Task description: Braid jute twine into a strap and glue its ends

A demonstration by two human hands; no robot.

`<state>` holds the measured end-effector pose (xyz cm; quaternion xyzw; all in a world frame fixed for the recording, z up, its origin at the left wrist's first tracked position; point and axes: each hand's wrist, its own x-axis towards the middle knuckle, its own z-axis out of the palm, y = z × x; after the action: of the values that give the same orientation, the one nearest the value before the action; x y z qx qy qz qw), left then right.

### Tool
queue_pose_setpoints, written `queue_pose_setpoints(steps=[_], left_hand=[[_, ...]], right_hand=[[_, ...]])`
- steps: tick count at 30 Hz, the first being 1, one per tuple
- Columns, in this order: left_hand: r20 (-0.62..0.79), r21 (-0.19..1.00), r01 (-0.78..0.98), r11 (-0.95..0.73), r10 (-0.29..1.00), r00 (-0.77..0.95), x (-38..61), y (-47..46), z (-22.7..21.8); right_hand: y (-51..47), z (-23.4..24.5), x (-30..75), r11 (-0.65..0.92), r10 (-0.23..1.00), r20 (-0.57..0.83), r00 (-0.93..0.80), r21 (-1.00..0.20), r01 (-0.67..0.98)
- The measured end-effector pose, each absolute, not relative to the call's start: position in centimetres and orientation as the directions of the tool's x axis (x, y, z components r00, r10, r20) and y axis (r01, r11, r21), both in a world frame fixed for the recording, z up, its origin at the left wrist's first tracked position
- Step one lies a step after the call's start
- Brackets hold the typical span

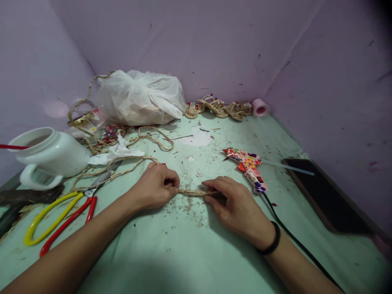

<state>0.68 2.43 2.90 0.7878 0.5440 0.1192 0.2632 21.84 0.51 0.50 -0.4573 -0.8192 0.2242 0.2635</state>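
My left hand (157,183) is closed in a pinch on a short stretch of jute rope (192,192) lying on the pale green table (183,245). My right hand (234,204), with a black band on the wrist, presses and pinches the other end of the same stretch flat against the table. The rope runs taut between the two hands. More of the rope trails off to the left behind my left hand in loose loops (147,139).
A colourful glue gun (248,166) with a black cord lies right of my hands, a dark phone (324,194) beyond it. Scissors with yellow and red handles (61,216), a white jug (49,155), a plastic bag (141,98), small rope pieces (219,107) and a pink roll (260,108) stand around.
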Motion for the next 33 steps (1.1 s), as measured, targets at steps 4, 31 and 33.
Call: queue_pose_setpoints(steps=[4,31,33], left_hand=[[-0.067,0.525,0.800,-0.290,0.923,0.378,0.7,2.3,3.0],[0.511,0.139,0.684,-0.716,0.644,0.570,2.2,1.3,0.1],[0.504,0.128,0.689,-0.713,0.645,0.574,2.3,1.3,0.1]], right_hand=[[0.3,0.9,21.7,0.574,0.819,0.387,-0.425,-0.517,0.635],[1.3,-0.2,20.5,0.659,0.748,0.439,-0.498,-0.395,0.641],[1.4,-0.2,20.3,0.651,0.755,0.433,-0.492,-0.400,0.646]])
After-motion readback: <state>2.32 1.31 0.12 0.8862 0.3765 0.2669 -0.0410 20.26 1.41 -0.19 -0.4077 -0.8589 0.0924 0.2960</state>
